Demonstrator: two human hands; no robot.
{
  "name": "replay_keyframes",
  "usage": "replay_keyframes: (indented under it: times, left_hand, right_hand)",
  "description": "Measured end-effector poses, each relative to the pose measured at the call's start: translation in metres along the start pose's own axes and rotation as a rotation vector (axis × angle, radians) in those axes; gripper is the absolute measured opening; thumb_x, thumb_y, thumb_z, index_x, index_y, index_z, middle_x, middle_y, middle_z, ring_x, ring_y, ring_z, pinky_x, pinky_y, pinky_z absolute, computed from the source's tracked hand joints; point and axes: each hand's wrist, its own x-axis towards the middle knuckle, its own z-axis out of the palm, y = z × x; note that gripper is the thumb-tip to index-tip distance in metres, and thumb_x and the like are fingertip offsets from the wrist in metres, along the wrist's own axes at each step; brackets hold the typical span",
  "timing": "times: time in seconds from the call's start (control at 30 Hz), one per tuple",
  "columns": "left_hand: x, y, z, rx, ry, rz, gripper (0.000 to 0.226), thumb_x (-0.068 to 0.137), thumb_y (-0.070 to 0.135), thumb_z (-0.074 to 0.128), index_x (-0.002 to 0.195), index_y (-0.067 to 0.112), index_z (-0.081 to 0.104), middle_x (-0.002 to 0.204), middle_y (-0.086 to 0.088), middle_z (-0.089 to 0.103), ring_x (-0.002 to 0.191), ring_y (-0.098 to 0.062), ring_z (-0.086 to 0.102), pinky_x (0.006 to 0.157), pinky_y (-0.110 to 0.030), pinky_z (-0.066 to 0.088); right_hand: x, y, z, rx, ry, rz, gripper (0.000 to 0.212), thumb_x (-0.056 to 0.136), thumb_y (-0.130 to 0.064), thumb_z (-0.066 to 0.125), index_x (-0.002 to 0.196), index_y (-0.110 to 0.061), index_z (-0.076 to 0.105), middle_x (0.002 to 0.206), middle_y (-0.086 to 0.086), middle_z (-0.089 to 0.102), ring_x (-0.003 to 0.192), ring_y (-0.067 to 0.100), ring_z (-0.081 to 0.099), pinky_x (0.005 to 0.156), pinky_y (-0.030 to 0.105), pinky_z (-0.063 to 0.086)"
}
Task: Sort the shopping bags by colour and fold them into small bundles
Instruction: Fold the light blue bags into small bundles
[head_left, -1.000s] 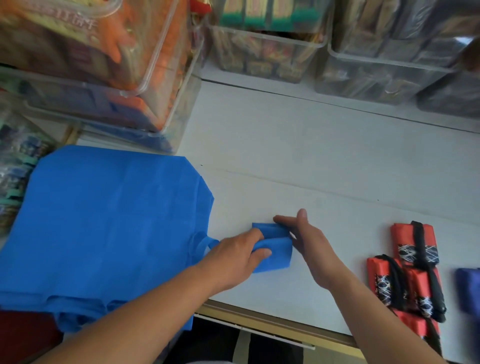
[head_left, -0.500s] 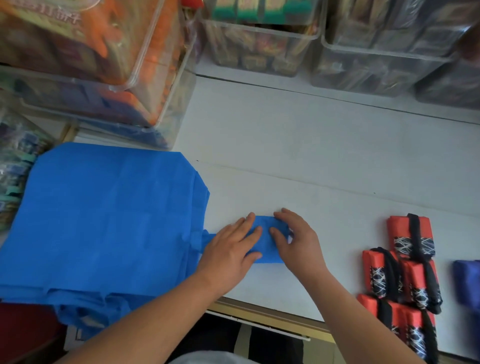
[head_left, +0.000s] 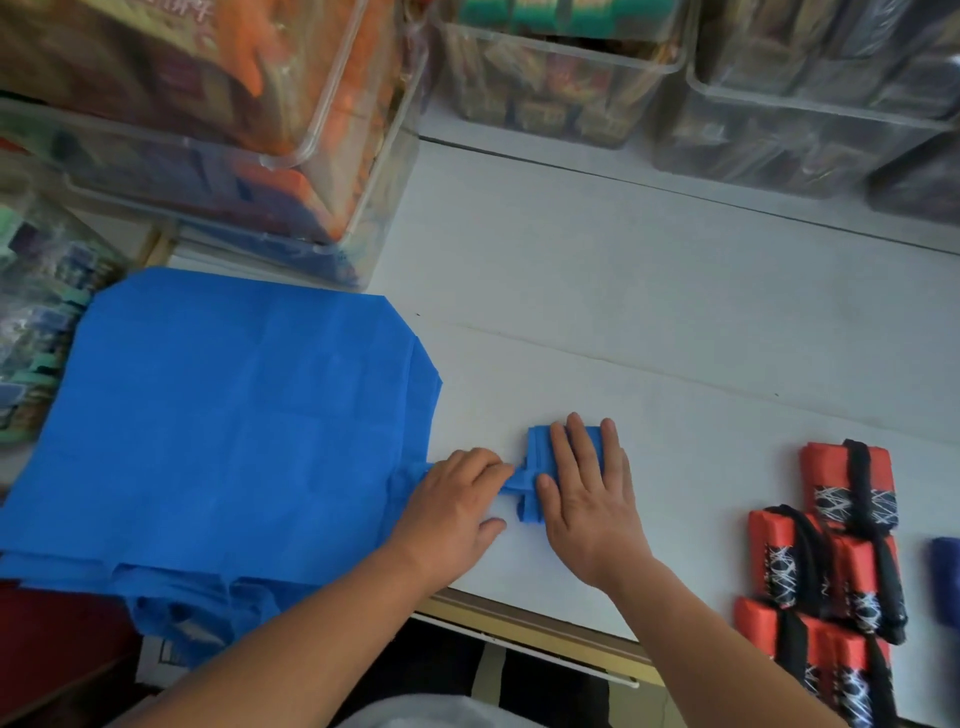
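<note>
L hand (head_left: 457, 501) pinches, R hand (head_left: 587, 499) presses blue bag (head_left: 234, 415); white table (head_left: 649, 322), clear bins (head_left: 571, 78).

Blue bag (head_left: 234, 415) was matt cloth with a fine, non-woven-looking texture; faint fold creases crossed the panel. Its folded end (head_left: 537, 447) showed the same matt cloth in layered edges. Tabletop (head_left: 649, 312) looked white, smooth and matt. Edge trim (head_left: 545, 631) was brass-coloured with a slight sheen; its material could not be told. Red bundles (head_left: 831, 478) were smoother cloth, faintly shiny, with matt black straps (head_left: 860, 467). Storage bins (head_left: 374, 171) were clear, glossy plastic.
</note>
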Motion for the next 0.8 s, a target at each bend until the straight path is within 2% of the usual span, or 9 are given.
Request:
replay_keyframes:
  times: [0.13,0.17,0.27,0.3,0.4,0.47,0.63,0.8]
  left_hand:
    - [0.001,-0.009,-0.005,0.058,-0.021,0.022,0.035,0.084,0.032,0.076,0.115,0.024,0.061,0.106,0.007,0.053,0.097,-0.018,0.053,0.085,-0.041,0.051]
    - [0.003,-0.008,-0.009,0.049,-0.04,0.01,0.032,0.086,0.034,0.074,0.114,0.025,0.061,0.105,0.007,0.053,0.097,-0.018,0.052,0.086,-0.041,0.05]
    - [0.016,0.001,-0.014,0.032,-0.097,-0.036,0.047,0.09,0.044,0.068,0.132,0.03,0.053,0.113,0.008,0.051,0.106,-0.015,0.047,0.094,-0.035,0.043]
    - [0.021,0.005,-0.015,0.024,-0.099,-0.04,0.046,0.09,0.043,0.067,0.132,0.029,0.054,0.114,0.007,0.051,0.106,-0.015,0.047,0.094,-0.034,0.043]
    - [0.034,0.018,-0.016,0.006,-0.095,-0.037,0.021,0.094,0.026,0.063,0.111,0.014,0.065,0.108,-0.001,0.056,0.102,-0.022,0.051,0.09,-0.042,0.046]
    - [0.035,0.015,-0.015,-0.007,-0.08,-0.015,0.014,0.095,0.02,0.061,0.103,0.01,0.068,0.099,-0.004,0.059,0.096,-0.024,0.053,0.084,-0.045,0.049]
    - [0.024,-0.003,-0.034,-0.081,-0.035,0.103,0.007,0.092,0.023,0.064,0.093,0.018,0.069,0.092,0.007,0.057,0.088,-0.015,0.051,0.072,-0.039,0.05]
    - [0.009,-0.009,-0.075,-0.271,-0.175,0.094,0.007,0.094,0.028,0.069,0.091,0.023,0.065,0.093,0.012,0.057,0.088,-0.007,0.051,0.076,-0.035,0.049]
  right_hand:
    - [-0.001,-0.003,-0.003,-0.011,-0.041,0.002,0.068,0.098,-0.059,-0.017,0.158,-0.027,-0.018,0.168,-0.003,-0.021,0.15,0.027,-0.035,0.126,0.047,-0.006]
    - [-0.001,-0.004,-0.004,-0.006,-0.048,0.005,0.068,0.097,-0.059,-0.017,0.157,-0.028,-0.019,0.167,-0.004,-0.023,0.15,0.027,-0.035,0.126,0.047,-0.006]
    - [-0.002,-0.003,-0.007,0.008,-0.089,0.005,0.065,0.097,-0.059,-0.015,0.155,-0.031,-0.025,0.164,-0.008,-0.031,0.147,0.023,-0.04,0.125,0.046,-0.01]
    - [-0.002,-0.003,-0.008,0.023,-0.1,0.012,0.065,0.097,-0.059,-0.013,0.154,-0.032,-0.025,0.163,-0.01,-0.033,0.146,0.022,-0.041,0.125,0.045,-0.011]
    - [-0.001,-0.006,-0.013,0.055,-0.138,0.024,0.063,0.094,-0.059,-0.016,0.15,-0.037,-0.03,0.159,-0.015,-0.038,0.143,0.017,-0.046,0.125,0.044,-0.012]
    - [0.0,-0.008,-0.016,0.063,-0.165,0.027,0.062,0.091,-0.06,-0.019,0.148,-0.038,-0.033,0.157,-0.017,-0.041,0.141,0.015,-0.048,0.125,0.043,-0.013]
    - [0.0,-0.008,-0.017,0.032,-0.172,0.044,0.064,0.091,-0.061,-0.018,0.148,-0.037,-0.033,0.158,-0.015,-0.04,0.141,0.016,-0.048,0.125,0.043,-0.013]
    - [0.002,-0.008,-0.018,0.031,-0.184,0.05,0.063,0.089,-0.064,-0.019,0.145,-0.04,-0.038,0.158,-0.016,-0.041,0.14,0.016,-0.049,0.125,0.043,-0.014]
